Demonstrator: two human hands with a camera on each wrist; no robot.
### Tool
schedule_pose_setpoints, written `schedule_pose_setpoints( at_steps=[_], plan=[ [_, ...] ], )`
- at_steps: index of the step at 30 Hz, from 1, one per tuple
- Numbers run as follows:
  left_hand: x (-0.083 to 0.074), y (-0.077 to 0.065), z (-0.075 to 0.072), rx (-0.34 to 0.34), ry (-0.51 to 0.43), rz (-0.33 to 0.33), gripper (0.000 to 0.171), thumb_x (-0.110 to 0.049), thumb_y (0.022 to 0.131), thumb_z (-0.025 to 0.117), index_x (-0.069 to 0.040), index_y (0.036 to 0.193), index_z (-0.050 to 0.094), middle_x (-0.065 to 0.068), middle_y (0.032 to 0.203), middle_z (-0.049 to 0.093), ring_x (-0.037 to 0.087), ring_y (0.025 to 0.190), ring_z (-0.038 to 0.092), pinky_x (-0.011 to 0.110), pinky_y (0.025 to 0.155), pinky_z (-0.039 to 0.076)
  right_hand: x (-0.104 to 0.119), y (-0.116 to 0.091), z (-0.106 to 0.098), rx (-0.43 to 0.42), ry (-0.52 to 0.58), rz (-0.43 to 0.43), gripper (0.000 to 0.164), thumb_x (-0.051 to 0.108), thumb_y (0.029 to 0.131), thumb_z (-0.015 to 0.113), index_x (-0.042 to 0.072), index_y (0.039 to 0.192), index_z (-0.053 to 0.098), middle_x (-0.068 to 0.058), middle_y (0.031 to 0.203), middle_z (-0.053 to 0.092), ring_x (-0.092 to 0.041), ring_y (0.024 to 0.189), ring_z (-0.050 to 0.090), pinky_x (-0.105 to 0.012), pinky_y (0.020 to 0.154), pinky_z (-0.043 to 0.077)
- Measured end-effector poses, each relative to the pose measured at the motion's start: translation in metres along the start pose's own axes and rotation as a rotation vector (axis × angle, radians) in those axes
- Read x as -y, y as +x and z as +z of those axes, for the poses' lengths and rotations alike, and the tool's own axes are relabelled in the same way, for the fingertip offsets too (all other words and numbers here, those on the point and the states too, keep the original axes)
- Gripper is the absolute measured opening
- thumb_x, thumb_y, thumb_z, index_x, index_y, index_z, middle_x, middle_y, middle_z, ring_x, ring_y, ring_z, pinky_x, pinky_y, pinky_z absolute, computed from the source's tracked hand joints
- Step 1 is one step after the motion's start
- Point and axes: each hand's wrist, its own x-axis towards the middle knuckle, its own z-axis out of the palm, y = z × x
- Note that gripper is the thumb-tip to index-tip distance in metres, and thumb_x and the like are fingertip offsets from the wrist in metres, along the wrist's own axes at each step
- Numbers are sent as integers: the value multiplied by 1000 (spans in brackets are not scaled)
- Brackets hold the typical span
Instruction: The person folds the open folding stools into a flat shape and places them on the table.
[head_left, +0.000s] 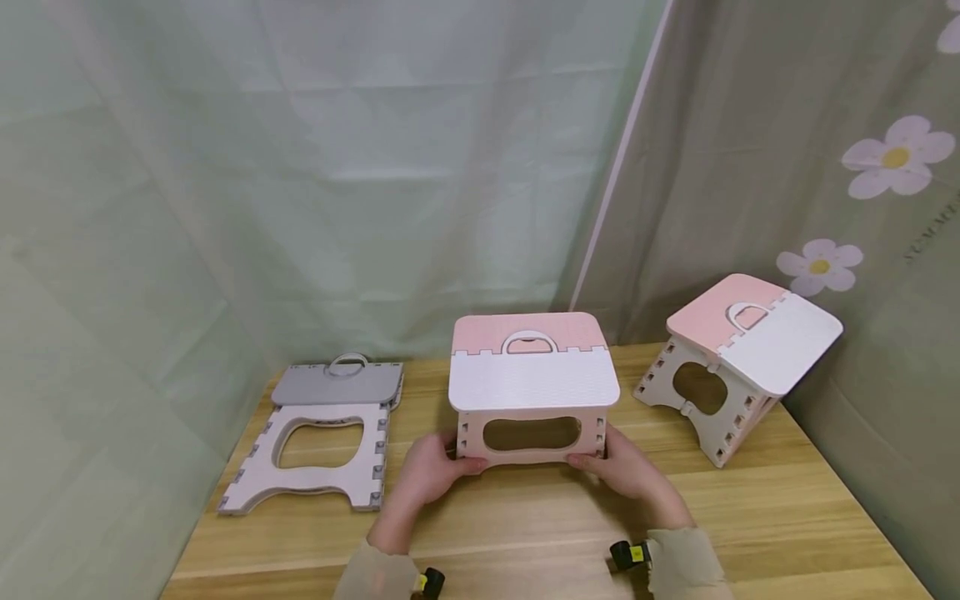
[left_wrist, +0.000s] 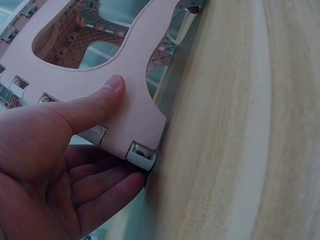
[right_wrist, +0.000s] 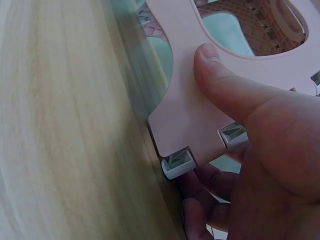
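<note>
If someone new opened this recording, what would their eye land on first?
Probably the pink-and-white stool at the centre of the head view, held low at its sides by the person's left grip and right grip. Next, the similar stool standing angled at right, and the grey stool folded flat at left.

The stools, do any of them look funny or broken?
The gray stool is the odd one: on the left, it lies folded flat, while the middle stool and right stool stand open. The right one is turned askew. I see nothing broken.
</note>
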Motion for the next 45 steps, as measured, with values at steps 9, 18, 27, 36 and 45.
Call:
schedule_pose_setpoints(
  at_steps=[9,18,27,36,45],
  plan=[
    [-3,0,-1,2,-13,10,38,-47,82,93,-13,97,81,-4,85,74,14,76,60,38,74,54,2,-1,-2,-25,19,5,83,28,97,82,4,159,32,-21,148,57,-38,136,51,-61,111,38],
    [-3,1,1,5,-8,16,42,-48,84,92,-12,104,80,-1,92,76,16,81,62,42,78,55,0,-2,-2,-25,5,18,83,30,98,81,5,162,34,-20,152,55,-36,133,52,-60,110,40],
    [-1,0,2,16,-8,-3,40,-46,84,92,-12,101,80,-2,88,73,17,78,60,40,76,53,0,-3,0,-31,5,23,76,30,98,81,6,158,41,-18,144,61,-36,130,55,-62,108,41],
    [-3,-1,1,16,-2,1,40,-46,84,92,-12,102,79,-1,89,74,17,79,59,41,75,53,-3,-1,1,-36,-10,41,78,31,98,81,8,159,40,-17,146,60,-36,130,55,-62,109,40],
    [-3,-2,0,18,-8,-10,41,-45,84,92,-11,103,79,-1,90,73,17,79,59,40,75,53,-4,1,1,-38,-34,49,79,36,97,81,9,159,40,-16,146,60,-36,131,55,-63,110,40]
  ],
)
